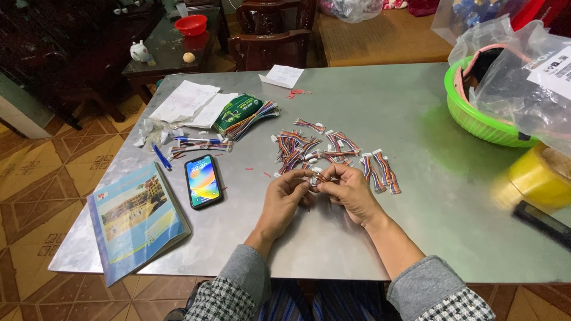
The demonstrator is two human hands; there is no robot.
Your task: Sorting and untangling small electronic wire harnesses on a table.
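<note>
Green basket (476, 122) is holding plastic bags (523, 77) at the table's (380, 238) right edge. Left hand (284, 193) and right hand (351, 189) are meeting mid-table, fingers pinching one cable (318, 176), just beside the cable pile (315, 148).

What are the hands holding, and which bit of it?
Both the left hand and the right hand pinch one small multicoloured wire bundle; which part they grip cannot be told.

A grey metal surface (369, 238) carries scattered multicoloured wire bundles (333, 151), a phone (203, 181), a booklet (135, 219), papers (185, 102), 2 blue pens (178, 147), a green basket (476, 122) and a yellow tape roll (538, 175).
</note>
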